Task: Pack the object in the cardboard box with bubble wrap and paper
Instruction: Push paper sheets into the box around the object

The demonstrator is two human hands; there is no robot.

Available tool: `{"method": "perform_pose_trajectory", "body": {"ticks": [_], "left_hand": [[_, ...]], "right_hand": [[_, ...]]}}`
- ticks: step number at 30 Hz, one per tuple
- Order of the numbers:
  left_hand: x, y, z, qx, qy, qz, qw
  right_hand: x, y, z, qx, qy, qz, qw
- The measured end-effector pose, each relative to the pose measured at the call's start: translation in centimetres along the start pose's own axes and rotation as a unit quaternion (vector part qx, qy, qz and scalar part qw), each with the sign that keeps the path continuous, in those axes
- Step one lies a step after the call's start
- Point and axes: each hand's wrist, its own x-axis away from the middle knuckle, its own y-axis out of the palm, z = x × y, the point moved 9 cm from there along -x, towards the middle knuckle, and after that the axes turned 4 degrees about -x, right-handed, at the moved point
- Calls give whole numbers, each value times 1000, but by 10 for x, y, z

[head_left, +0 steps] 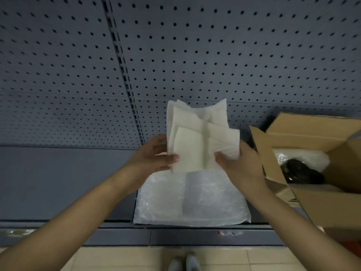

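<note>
— Where is the paper?
— The folded white paper (197, 137) is held up between both hands: the left hand (154, 155) pinches its left edge, the right hand (239, 165) its lower right corner, above the bubble wrap (191, 200) on the shelf (58, 182).
— And the object?
— The dark object (300, 171) lies in the open cardboard box (322, 204), just right of the right hand.

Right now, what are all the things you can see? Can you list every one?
Paper sheets: several, white, held up between both hands.
Bubble wrap: a clear stack, on the shelf below the paper.
Cardboard box: one, brown, open, at right.
Dark object: one, black, inside the box on more clear wrap.
Pegboard: grey, behind the shelf.
Shoes: two, grey, on the tiled floor.
Left hand: gripping the paper.
Right hand: gripping the paper.
</note>
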Motion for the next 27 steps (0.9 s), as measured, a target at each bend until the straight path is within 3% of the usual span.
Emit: {"method": "perform_pose_trajectory", "body": {"ticks": [3,7,9,13,16,19,22,24,27], "left_hand": [[-6,35,36,-116,83,34,989],[-18,76,64,-90,131,44,986],[-25,105,67,-94,130,-9,987],[-31,185,61,-60,85,-161,981],[-41,227,66,-101,98,-178,974],[-65,263,72,-126,111,-128,977],[-91,306,63,-103,63,-102,987],[-103,336,56,-51,24,-107,993],[-120,388,52,-10,1,-136,991]], "right_hand": [[11,-12,-34,113,-102,93,984],[34,3,-33,15,-142,-61,988],[42,-16,-21,37,-157,-85,983],[40,-88,2,53,-176,16,983],[41,-119,15,63,-205,37,976],[27,-177,51,-33,-171,51,983],[-5,-253,100,-106,-96,118,983],[-30,-282,125,-179,-24,68,981],[-62,-313,141,-104,-32,-42,993]]}}
